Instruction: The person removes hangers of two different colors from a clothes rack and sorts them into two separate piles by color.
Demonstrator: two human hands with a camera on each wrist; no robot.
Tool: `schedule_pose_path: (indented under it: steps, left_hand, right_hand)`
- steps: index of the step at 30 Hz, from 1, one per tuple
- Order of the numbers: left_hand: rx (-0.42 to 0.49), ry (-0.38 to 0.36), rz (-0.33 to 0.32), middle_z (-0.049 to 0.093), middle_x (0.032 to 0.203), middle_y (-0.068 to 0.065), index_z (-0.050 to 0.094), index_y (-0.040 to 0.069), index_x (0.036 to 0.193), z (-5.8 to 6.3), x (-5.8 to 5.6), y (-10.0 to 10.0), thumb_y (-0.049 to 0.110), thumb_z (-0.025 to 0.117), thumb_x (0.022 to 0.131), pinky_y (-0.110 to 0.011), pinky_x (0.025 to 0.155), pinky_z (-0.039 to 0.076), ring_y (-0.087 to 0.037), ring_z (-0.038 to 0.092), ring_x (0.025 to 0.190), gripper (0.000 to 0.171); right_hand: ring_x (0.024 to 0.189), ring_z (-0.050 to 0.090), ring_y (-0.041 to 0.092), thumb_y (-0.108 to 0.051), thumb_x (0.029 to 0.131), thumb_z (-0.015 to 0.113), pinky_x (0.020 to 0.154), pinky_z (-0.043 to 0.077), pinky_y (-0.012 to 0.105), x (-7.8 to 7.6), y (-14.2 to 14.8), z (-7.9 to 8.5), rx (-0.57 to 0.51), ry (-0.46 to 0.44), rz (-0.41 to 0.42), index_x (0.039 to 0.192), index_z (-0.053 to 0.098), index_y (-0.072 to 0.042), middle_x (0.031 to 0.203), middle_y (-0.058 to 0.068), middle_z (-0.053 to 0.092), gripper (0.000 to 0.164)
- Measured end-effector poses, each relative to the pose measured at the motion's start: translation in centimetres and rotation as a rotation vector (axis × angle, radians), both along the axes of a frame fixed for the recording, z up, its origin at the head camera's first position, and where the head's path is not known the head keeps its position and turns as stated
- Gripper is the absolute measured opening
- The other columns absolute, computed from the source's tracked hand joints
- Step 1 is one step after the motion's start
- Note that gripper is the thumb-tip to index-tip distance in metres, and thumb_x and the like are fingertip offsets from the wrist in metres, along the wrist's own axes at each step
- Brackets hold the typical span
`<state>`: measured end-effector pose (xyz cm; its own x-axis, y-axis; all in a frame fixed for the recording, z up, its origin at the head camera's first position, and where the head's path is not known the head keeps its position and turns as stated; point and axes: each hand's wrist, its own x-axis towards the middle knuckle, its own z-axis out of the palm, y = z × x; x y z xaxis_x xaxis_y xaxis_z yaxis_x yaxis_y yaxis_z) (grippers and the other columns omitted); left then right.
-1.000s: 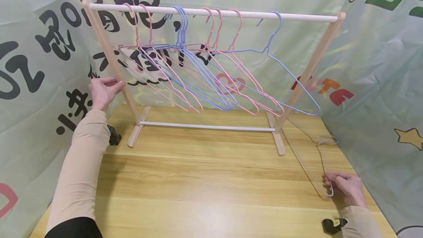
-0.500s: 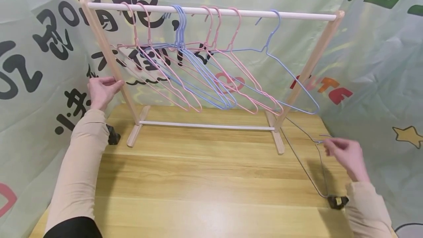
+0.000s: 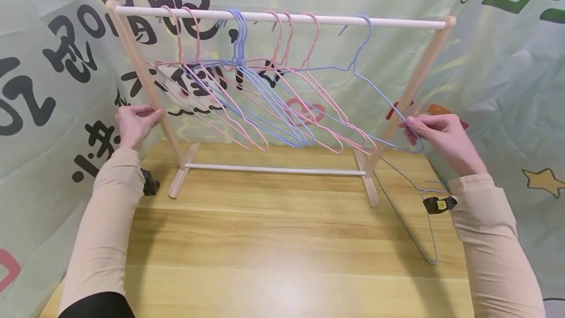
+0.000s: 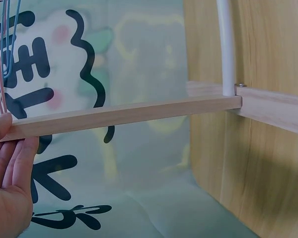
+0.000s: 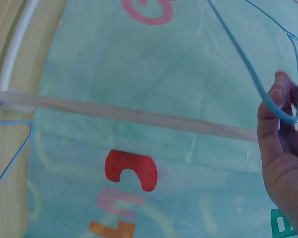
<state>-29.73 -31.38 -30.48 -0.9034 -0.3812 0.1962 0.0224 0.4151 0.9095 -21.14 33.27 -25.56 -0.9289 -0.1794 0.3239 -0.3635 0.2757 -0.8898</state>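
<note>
My left hand (image 3: 138, 124) pinches the left wooden post of the clothes rack (image 3: 147, 80); in the left wrist view, thumb and fingertips lie on opposite sides of that post (image 4: 119, 115). At the rack's right side, my right hand (image 3: 443, 141) has its fingers curled round the lower corner of the rightmost blue hanger (image 3: 384, 94). The right wrist view has this hanger's wire (image 5: 248, 64) running between thumb and fingers, with the right post (image 5: 139, 115) just behind. Pink hangers (image 3: 313, 80) and several bunched blue hangers (image 3: 240, 38) hang along the white rail (image 3: 406, 23).
A grey-blue hanger (image 3: 406, 228) lies on the wooden table (image 3: 273, 239) by the rack's right foot (image 3: 372, 193). A white lower bar (image 3: 273, 169) joins the feet. Printed cloth (image 3: 525, 126) encloses the back and sides. Small black devices (image 3: 440, 204) sit at the wrists.
My right hand has left the hanger lying on the table and risen to the rightmost hanging blue hanger. The left hand stays on the post.
</note>
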Motion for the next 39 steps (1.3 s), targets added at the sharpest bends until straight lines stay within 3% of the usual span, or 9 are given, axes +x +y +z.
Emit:
schedule_pose_path:
  steps: [5, 10, 14, 18, 23, 30, 39]
  left_hand:
    - [0.0, -0.018, 0.007, 0.056, 0.063, 0.036, 0.065, -0.002, 0.129, 0.1, 0.0, 0.0, 0.027, 0.077, 0.089, -0.003, 0.067, 0.05, 0.015, 0.06, 0.068, 0.05]
    - [0.007, -0.038, 0.004, 0.055, 0.063, 0.036, 0.065, -0.001, 0.13, 0.2, 0.1, 0.0, 0.027, 0.077, 0.089, -0.003, 0.068, 0.05, 0.016, 0.06, 0.069, 0.051]
    - [0.012, -0.037, 0.001, 0.055, 0.062, 0.036, 0.064, -0.002, 0.13, 0.2, 0.1, 0.0, 0.026, 0.076, 0.089, -0.003, 0.068, 0.05, 0.015, 0.06, 0.068, 0.051]
    - [0.026, -0.033, -0.004, 0.055, 0.061, 0.037, 0.063, -0.002, 0.131, 0.2, 0.2, 0.1, 0.024, 0.076, 0.09, -0.003, 0.068, 0.051, 0.016, 0.061, 0.067, 0.051]
    - [0.014, -0.019, -0.005, 0.054, 0.06, 0.037, 0.064, -0.004, 0.13, 0.2, 0.3, 0.2, 0.024, 0.076, 0.09, -0.003, 0.067, 0.051, 0.016, 0.06, 0.066, 0.05]
    - [0.007, -0.01, -0.006, 0.054, 0.059, 0.038, 0.064, -0.005, 0.129, 0.4, 0.3, 0.2, 0.024, 0.076, 0.09, -0.003, 0.066, 0.051, 0.016, 0.06, 0.065, 0.05]
    - [0.017, -0.017, -0.008, 0.055, 0.06, 0.038, 0.064, -0.003, 0.131, 0.3, 0.3, 0.2, 0.024, 0.076, 0.09, -0.003, 0.067, 0.051, 0.017, 0.061, 0.067, 0.051]
  right_hand:
    - [0.069, 0.056, 0.011, -0.002, 0.096, 0.064, 0.072, 0.048, 0.019, -0.4, 0.0, 0.6, 0.086, -0.044, 0.032, 0.106, 0.073, 0.006, 0.071, -0.003, 0.066, 0.016]
    - [0.077, 0.063, 0.003, -0.003, 0.093, 0.069, 0.072, 0.05, 0.016, -0.5, 0.1, 1.2, 0.283, -0.062, -0.035, 0.109, 0.076, 0.0, 0.085, -0.016, 0.075, 0.017]
    - [0.072, 0.061, 0.004, -0.009, 0.091, 0.074, 0.066, 0.05, 0.018, -0.5, -0.2, 1.6, 0.364, -0.05, -0.093, 0.104, 0.078, -0.004, 0.082, -0.016, 0.073, 0.014]
    - [0.061, 0.057, 0.006, -0.007, 0.09, 0.075, 0.06, 0.048, 0.02, -0.3, -0.6, 1.6, 0.341, -0.044, -0.132, 0.098, 0.078, -0.002, 0.071, -0.014, 0.068, 0.01]
    - [0.058, 0.057, 0.001, -0.002, 0.089, 0.074, 0.058, 0.049, 0.017, 0.0, -0.7, 1.3, 0.263, -0.014, -0.14, 0.094, 0.079, -0.004, 0.073, -0.016, 0.069, 0.007]
    - [0.053, 0.057, 0.004, 0.005, 0.088, 0.072, 0.053, 0.049, 0.017, 0.4, -1.0, 1.2, 0.157, 0.044, -0.105, 0.089, 0.077, -0.001, 0.071, -0.011, 0.069, 0.007]
    - [0.053, 0.057, 0.009, 0.009, 0.087, 0.071, 0.052, 0.048, 0.018, 0.6, -1.1, 0.8, 0.022, 0.054, -0.049, 0.09, 0.076, 0.004, 0.071, -0.005, 0.07, 0.008]
